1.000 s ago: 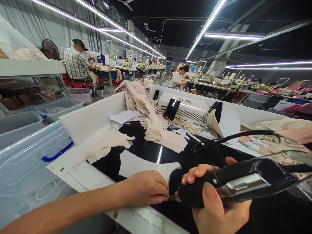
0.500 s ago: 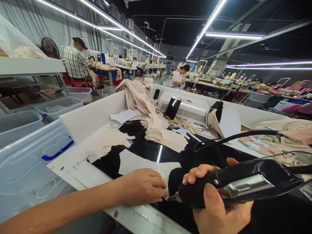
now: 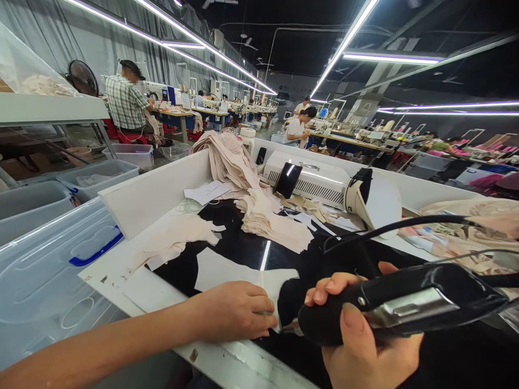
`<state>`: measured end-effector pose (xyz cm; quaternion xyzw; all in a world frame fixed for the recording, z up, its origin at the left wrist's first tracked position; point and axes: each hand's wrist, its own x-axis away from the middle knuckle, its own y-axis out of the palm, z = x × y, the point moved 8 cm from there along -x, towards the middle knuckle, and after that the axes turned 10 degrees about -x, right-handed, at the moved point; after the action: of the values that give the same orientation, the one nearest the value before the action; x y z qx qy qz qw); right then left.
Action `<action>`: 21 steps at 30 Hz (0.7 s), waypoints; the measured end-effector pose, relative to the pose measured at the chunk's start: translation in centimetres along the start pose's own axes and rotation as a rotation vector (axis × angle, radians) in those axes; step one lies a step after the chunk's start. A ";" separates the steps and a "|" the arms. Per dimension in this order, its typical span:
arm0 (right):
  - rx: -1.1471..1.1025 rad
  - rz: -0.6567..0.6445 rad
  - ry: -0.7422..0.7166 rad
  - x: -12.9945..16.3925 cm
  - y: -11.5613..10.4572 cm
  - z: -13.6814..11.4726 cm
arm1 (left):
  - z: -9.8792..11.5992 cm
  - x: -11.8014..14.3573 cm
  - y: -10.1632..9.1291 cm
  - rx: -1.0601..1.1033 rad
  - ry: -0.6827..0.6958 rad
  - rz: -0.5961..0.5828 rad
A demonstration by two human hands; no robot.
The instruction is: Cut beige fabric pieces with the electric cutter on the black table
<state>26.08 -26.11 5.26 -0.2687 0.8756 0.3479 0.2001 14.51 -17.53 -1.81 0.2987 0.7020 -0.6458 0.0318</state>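
A cream-white cut fabric piece (image 3: pixel 227 270) lies on the black work surface (image 3: pixel 324 281) near its front edge. At the piece's near right corner, my left hand (image 3: pixel 241 312) has its fingers bent together over the fabric edge. My right hand (image 3: pixel 365 329) is wrapped round a black corded handheld tool (image 3: pixel 409 300) with a shiny metal lever on its side. The tool's small coppery tip (image 3: pixel 292 327) points left, close to the fabric corner and my left fingertips. Whether the tip touches the fabric I cannot tell.
Beige fabric stacks (image 3: pixel 271 216) and loose pieces (image 3: pixel 174 240) lie farther back. Behind them are a phone (image 3: pixel 288 180) and a white vented machine (image 3: pixel 320 186). A black cable (image 3: pixel 389 229) arches over the tool. Clear plastic bins (image 3: pixel 48 281) stand left. Several people work at sewing tables beyond.
The fabric piece has shifted very slightly left with my left hand. My right hand and the tool stay almost where they were.
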 end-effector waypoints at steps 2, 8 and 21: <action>0.000 0.008 0.005 0.0 -0.1 0.0 | 0.1 0.0 0.0 -0.009 0.011 0.010; -0.005 0.017 0.005 -0.1 0.0 0.0 | 0.1 0.1 0.4 0.007 0.007 -0.008; 0.010 0.040 0.003 0.0 -0.3 0.5 | -0.1 0.1 -0.1 0.053 -0.040 0.033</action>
<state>26.33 -25.91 4.82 -0.2505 0.8828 0.3472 0.1932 14.47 -17.40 -1.75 0.2978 0.6787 -0.6696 0.0484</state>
